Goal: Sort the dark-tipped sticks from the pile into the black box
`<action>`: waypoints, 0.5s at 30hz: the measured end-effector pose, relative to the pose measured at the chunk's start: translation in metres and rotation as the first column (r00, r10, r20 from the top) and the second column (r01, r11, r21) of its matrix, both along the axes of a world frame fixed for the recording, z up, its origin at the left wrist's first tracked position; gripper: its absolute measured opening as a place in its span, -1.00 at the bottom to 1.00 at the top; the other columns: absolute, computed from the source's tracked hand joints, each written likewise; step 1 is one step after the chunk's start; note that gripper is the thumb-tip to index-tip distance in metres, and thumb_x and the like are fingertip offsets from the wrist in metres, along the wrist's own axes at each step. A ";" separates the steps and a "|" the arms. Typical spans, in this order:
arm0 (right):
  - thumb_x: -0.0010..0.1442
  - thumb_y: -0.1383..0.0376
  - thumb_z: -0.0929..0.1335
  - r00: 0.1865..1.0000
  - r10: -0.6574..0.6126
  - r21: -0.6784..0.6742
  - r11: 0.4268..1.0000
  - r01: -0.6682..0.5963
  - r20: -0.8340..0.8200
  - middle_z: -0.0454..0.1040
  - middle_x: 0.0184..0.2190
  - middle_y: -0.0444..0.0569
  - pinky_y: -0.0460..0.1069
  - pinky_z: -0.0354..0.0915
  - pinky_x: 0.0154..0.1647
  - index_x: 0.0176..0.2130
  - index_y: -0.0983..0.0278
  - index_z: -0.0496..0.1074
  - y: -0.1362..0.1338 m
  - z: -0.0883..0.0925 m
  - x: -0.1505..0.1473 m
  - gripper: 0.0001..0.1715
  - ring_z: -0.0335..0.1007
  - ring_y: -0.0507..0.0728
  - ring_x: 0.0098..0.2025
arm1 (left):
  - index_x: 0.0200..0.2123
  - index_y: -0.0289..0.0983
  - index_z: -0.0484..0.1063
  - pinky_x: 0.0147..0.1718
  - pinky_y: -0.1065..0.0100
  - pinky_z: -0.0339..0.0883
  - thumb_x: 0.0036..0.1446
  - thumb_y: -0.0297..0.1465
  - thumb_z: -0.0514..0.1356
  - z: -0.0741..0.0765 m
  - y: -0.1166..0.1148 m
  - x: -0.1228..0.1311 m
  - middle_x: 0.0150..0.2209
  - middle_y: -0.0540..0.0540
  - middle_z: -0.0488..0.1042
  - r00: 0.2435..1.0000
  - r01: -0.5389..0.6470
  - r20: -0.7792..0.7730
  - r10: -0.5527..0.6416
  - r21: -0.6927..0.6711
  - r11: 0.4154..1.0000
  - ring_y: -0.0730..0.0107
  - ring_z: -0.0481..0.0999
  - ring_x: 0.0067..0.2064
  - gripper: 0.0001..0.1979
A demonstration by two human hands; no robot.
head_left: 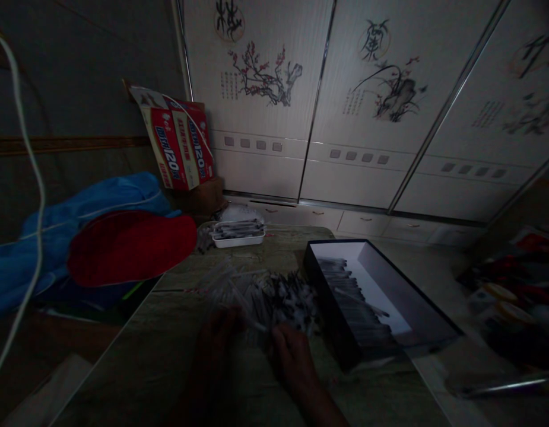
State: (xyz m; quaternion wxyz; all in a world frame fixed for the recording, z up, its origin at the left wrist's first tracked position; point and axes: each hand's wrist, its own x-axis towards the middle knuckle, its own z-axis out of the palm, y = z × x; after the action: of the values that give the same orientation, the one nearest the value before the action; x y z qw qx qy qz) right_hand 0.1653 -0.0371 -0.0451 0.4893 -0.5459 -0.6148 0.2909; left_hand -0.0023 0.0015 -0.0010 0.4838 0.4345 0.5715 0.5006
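In the dim head view, my right hand (291,351) is closed in a pinch at the near side of the pile. A pale, clear pen barrel (255,323) runs from its fingertips up to the left. My left hand (221,329) is dark, with its fingers curled together near loose clear tubes (223,281); what it holds is hidden. Just beyond my hands lies a heap of black-and-clear pen parts (287,299). Right of the heap, an open dark-sided box (390,270) with a white inside holds a row of pens (349,296).
A white tray (238,240) of thin dark sticks stands at the table's (167,356) far edge. Left are a red round cushion (132,246), blue cloth (100,201) and a hanging white cable (39,207). A red carton (180,142) leans behind, before white cabinet doors (265,124).
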 end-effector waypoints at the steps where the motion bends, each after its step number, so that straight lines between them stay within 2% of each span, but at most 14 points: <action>1: 0.31 0.17 0.17 1.000 0.001 0.005 1.000 -0.001 0.011 0.27 -0.64 -0.18 -0.13 0.06 -0.54 -0.56 0.27 0.29 0.000 0.000 0.000 -0.54 0.21 0.00 -0.56 | -0.29 -0.29 0.54 -0.22 0.30 0.38 -0.12 0.01 0.23 0.000 0.000 0.000 -0.32 -0.09 0.59 1.000 0.005 -0.012 -0.005 0.005 1.000 0.18 0.54 -0.23 -0.50; 8: 0.21 0.19 0.28 0.999 -0.036 0.041 0.999 0.035 0.021 0.38 -0.52 -0.14 -0.14 0.16 -0.47 -0.33 0.28 0.40 -0.002 0.001 0.000 -0.79 0.30 0.04 -0.47 | -0.27 -0.29 0.55 -0.13 0.24 0.34 -0.06 -0.02 0.19 -0.004 0.002 -0.002 -0.33 -0.09 0.59 0.996 0.014 -0.083 -0.012 0.022 1.000 0.16 0.53 -0.20 -0.53; 12: 0.31 0.16 0.16 0.999 -0.027 0.054 0.998 0.025 0.039 0.35 -0.59 -0.13 -0.13 0.15 -0.50 -0.48 0.26 0.35 0.000 -0.002 0.001 -0.58 0.28 0.03 -0.53 | -0.29 -0.29 0.55 -0.16 0.27 0.36 -0.06 -0.03 0.20 -0.005 0.002 -0.001 -0.33 -0.10 0.59 0.998 0.026 -0.061 -0.023 0.048 0.999 0.17 0.53 -0.21 -0.55; 15: 0.31 0.18 0.16 0.999 0.001 0.019 1.000 -0.002 0.046 0.33 -0.61 -0.14 -0.13 0.14 -0.51 -0.51 0.26 0.32 0.001 -0.004 0.001 -0.58 0.27 0.02 -0.54 | -0.30 -0.29 0.55 -0.19 0.28 0.37 -0.07 -0.03 0.22 -0.004 0.002 -0.001 -0.38 -0.08 0.59 0.998 0.037 -0.059 -0.034 0.045 0.998 0.19 0.54 -0.25 -0.56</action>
State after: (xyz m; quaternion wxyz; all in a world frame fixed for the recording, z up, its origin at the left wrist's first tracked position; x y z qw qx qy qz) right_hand 0.1665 -0.0365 -0.0494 0.4802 -0.5472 -0.6289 0.2727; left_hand -0.0031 0.0030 -0.0052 0.4656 0.4699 0.5658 0.4922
